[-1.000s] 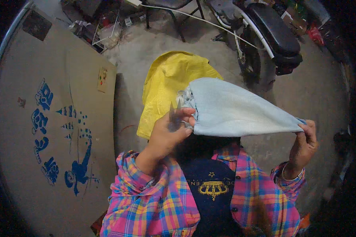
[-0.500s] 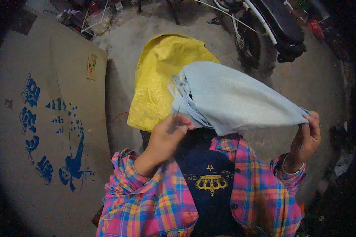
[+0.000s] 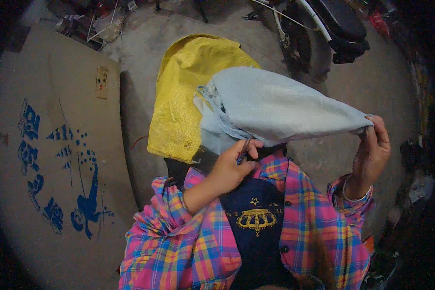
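A pale blue denim garment [image 3: 285,104] stretches across in front of me, its bunched, folded edges [image 3: 217,113] at the left end. The fingers of my right hand [image 3: 373,147] pinch its tapered right corner and hold it taut. My left hand [image 3: 234,166] is closed around small thread snips [image 3: 244,151], mostly hidden by the fingers, with dark points directed up at the garment's lower edge. Whether the blades touch the cloth I cannot tell. Beneath and beyond the garment lies a yellow woven sack [image 3: 179,106].
On the left stands a large brown panel [image 3: 82,203] with blue printed shapes. A two-wheeler with a black seat [image 3: 340,24] is parked at the far right on the concrete floor [image 3: 145,29]. A white wire rack [image 3: 104,24] holds odds and ends at the far left.
My left hand has moved right and slightly down along the garment's lower edge with the snips. My right hand keeps its pinch, the corner now slightly higher. The whole view has shifted a little.
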Action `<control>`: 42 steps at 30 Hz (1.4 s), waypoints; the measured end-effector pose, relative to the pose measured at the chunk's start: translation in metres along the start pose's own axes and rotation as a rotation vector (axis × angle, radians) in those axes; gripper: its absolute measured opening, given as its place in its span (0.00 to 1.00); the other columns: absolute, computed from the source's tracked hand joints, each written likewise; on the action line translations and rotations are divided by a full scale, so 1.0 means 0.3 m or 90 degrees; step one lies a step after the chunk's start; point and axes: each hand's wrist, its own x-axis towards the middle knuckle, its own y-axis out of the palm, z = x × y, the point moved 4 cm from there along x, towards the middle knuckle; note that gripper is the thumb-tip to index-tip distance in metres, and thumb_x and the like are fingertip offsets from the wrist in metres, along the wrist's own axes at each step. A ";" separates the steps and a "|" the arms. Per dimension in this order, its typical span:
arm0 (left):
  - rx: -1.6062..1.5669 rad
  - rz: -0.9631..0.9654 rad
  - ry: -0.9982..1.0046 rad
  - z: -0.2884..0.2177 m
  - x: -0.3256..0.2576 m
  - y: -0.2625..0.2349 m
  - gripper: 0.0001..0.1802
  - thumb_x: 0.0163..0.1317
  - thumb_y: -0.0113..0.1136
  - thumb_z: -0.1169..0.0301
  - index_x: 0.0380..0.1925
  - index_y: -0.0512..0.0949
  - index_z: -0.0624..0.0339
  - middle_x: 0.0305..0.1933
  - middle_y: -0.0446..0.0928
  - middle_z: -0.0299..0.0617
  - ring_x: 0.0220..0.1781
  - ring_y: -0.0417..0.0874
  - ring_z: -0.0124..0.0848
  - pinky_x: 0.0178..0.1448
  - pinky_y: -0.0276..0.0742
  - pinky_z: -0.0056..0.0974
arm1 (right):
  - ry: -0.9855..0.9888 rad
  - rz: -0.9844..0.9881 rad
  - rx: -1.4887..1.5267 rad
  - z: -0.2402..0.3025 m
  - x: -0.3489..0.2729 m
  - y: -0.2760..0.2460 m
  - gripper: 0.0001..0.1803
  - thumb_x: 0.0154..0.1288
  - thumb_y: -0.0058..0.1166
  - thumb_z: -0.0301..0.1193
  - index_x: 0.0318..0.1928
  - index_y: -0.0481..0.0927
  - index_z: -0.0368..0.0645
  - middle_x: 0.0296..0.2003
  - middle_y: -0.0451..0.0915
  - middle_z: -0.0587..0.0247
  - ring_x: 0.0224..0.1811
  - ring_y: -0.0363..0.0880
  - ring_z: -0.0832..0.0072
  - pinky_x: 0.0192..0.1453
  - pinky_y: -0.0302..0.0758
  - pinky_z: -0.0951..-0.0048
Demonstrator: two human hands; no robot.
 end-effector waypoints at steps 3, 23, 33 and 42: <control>-0.019 -0.033 -0.007 0.005 0.024 -0.006 0.08 0.45 0.50 0.80 0.27 0.65 0.60 0.44 0.70 0.42 0.46 0.68 0.29 0.51 0.61 0.32 | 0.010 -0.017 -0.004 -0.007 0.005 -0.005 0.08 0.55 0.45 0.23 0.36 0.73 0.33 0.34 0.71 0.62 0.36 0.70 0.77 0.40 0.67 0.78; -0.246 -0.204 0.019 -0.251 0.017 -0.153 0.13 0.50 0.50 0.74 0.38 0.70 0.63 0.23 0.67 0.33 0.18 0.63 0.18 0.20 0.59 0.23 | 0.005 -0.004 -0.121 -0.043 -0.006 -0.055 0.05 0.51 0.48 0.23 0.31 0.73 0.37 0.39 0.69 0.66 0.37 0.67 0.80 0.39 0.63 0.83; -0.331 -0.123 -0.076 -0.221 0.149 -0.172 0.27 0.44 0.49 0.81 0.49 0.62 0.61 0.38 0.69 0.34 0.16 0.62 0.17 0.16 0.58 0.22 | 0.180 0.108 0.095 -0.079 -0.053 -0.003 0.06 0.49 0.50 0.27 0.28 0.70 0.39 0.43 0.66 0.59 0.44 0.65 0.73 0.50 0.60 0.74; -0.232 -0.159 -0.126 -0.207 0.156 -0.205 0.22 0.49 0.53 0.72 0.47 0.64 0.58 0.22 0.65 0.28 0.13 0.59 0.17 0.15 0.54 0.23 | 0.201 0.111 0.078 -0.067 -0.055 0.032 0.06 0.48 0.51 0.27 0.26 0.70 0.39 0.40 0.68 0.58 0.44 0.64 0.73 0.48 0.60 0.74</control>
